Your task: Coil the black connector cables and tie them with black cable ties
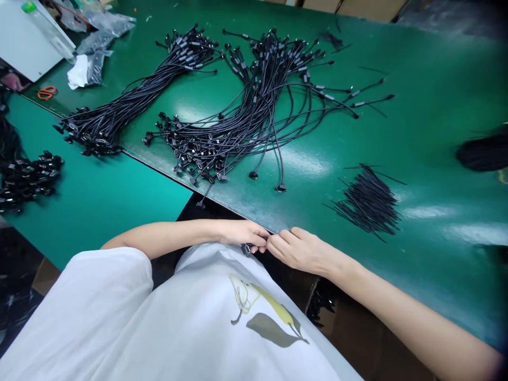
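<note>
Left hand (242,234) holds connector (247,248) (black), right hand (301,250) touching

Bright overhead light leaves pale glare patches on the green counter (436,95). Shadows are soft and short. Right edge is blurred; frame edges bend outward.

On the table (436,95), I see the loose cable heap (246,116) at twelve o'clock from the near edge. A tighter cable bundle (130,100) lies at ten, and a pile of short ties (369,203) at two.
</note>
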A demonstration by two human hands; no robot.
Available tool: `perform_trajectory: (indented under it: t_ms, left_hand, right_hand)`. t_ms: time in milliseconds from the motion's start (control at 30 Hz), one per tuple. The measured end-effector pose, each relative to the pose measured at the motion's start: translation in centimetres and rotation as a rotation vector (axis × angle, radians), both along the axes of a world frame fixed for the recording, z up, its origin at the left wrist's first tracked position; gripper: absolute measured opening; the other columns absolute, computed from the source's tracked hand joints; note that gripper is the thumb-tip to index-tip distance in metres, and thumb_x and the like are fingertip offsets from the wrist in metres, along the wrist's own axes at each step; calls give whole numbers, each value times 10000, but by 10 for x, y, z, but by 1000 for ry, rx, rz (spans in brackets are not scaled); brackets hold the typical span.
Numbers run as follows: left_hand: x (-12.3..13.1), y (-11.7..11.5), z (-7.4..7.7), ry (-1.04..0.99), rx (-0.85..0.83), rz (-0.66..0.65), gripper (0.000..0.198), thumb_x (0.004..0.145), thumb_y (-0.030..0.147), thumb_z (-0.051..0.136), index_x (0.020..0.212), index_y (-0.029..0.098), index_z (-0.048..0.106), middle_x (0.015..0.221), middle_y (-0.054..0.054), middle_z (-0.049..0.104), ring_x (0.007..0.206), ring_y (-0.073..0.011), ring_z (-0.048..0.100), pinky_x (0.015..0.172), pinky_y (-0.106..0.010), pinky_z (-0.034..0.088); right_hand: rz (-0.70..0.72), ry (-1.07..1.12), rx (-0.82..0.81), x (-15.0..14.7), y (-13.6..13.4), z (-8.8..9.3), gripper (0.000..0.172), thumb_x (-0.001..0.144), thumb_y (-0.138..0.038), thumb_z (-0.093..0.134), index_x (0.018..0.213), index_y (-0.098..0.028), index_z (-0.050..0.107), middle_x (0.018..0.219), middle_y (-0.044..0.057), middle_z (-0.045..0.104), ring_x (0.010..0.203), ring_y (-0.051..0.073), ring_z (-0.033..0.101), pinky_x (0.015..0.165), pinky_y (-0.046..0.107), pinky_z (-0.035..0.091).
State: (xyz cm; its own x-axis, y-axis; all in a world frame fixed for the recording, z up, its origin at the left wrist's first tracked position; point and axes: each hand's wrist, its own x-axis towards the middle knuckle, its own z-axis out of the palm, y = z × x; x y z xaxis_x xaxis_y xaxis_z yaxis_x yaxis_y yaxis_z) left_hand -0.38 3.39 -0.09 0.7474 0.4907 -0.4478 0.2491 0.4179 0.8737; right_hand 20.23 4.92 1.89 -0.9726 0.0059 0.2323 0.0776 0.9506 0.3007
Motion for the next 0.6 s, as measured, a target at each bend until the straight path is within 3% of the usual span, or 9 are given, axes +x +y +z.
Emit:
perform_trajectory:
  t_ms: [100,167,233,367,467,600]
  left_hand:
    - [8,-4,-2,277,358,44,214,854,109,433,926,170,625,758,6,605,632,-106,508,657,-247,427]
    - [10,-1,-2,344,436,104,276,864,99,416,1019,177,630,768,12,602,676,-111,509,687,-245,425]
    - [10,5,-2,279,295,182,282,851,77,411,1007,155,633,717,20,573,671,-108,505,681,-238,426]
    - [8,14,-4,113,-47,261,206,780,14,448,758,128,617,604,43,522,570,-83,466,619,-221,405]
    - [8,13,-7,113,-98,249,219,736,-15,454,619,129,571,568,37,529,539,-78,459,587,-221,385]
    - [13,8,-7,122,-97,265,207,727,-9,458,622,135,564,536,41,523,530,-84,476,591,-225,392]
  right_hand:
    - [-165,23,2,-5,-3,-14,256,949,-161,463,696,-188,492,629,5,434,593,162,326,572,326,172]
    - [-322,16,8,-11,-5,-19,226,914,-97,465,707,-181,493,646,15,453,602,166,335,568,325,158]
    - [-390,-5,30,-15,-5,-18,203,882,-56,475,715,-172,497,656,22,458,606,169,345,564,324,145]
    - [-268,-81,34,-16,-4,-7,180,904,-71,462,763,-160,528,676,25,459,614,168,361,567,330,158]
    - [-192,-157,36,-14,-5,-3,176,912,-77,440,802,-145,560,693,31,473,611,165,378,565,334,164]
    - [-182,-154,15,-14,-5,-9,185,891,-65,423,813,-125,579,694,49,504,598,161,397,558,336,164]
